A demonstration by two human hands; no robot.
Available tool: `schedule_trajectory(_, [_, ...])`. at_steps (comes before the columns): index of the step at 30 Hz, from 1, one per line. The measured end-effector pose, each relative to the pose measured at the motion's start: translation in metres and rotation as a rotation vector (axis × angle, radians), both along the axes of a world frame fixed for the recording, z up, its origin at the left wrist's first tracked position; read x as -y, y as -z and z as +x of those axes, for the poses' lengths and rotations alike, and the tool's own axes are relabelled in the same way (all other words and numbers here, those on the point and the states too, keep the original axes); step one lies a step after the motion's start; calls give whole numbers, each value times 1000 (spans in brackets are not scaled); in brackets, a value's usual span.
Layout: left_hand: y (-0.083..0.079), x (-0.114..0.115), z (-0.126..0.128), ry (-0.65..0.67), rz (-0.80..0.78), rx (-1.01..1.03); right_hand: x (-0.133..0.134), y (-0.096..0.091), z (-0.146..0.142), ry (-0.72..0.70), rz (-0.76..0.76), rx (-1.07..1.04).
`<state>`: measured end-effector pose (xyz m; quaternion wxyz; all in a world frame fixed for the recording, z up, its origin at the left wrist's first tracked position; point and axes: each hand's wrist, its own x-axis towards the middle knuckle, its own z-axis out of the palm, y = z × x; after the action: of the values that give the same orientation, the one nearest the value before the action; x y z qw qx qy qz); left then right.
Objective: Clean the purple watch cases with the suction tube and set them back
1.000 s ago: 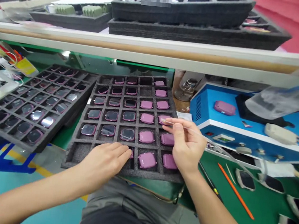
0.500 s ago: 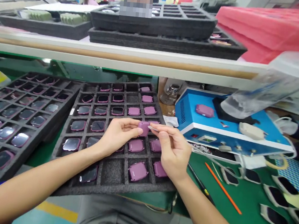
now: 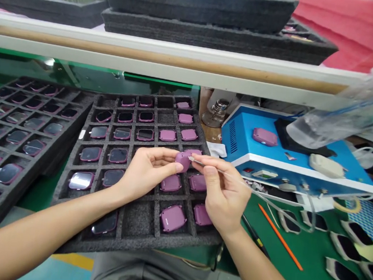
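Note:
My left hand point(image 3: 146, 169) pinches a small purple watch case point(image 3: 182, 160) and holds it above a dark foam tray point(image 3: 139, 223). My right hand point(image 3: 226, 192) grips a thin needle tip on a clear tube point(image 3: 266, 200), with the tip touching the case. The tray's compartments hold purple cases point(image 3: 172, 218) on the right and glass-faced units point(image 3: 80, 180) on the left. One compartment near the front is bare foam.
A second foam tray point(image 3: 20, 119) of glass-faced units lies to the left. A blue machine point(image 3: 290, 159) carrying a purple case stands at right. An orange stick point(image 3: 279, 237) and white-rimmed screens point(image 3: 341, 274) lie on the green mat. A shelf point(image 3: 180, 64) with stacked trays hangs overhead.
A second ago my left hand rested flat on the tray's front row. It has since lifted a purple case, and the needle tip in my right hand has met it.

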<state>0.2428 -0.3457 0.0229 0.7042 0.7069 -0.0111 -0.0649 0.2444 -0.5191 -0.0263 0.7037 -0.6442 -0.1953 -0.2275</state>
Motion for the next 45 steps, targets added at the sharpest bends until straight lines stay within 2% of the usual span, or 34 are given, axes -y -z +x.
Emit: schedule_trajectory(45, [-2,2,1,-20,-36,37,1,0,3,-22,-13,25])
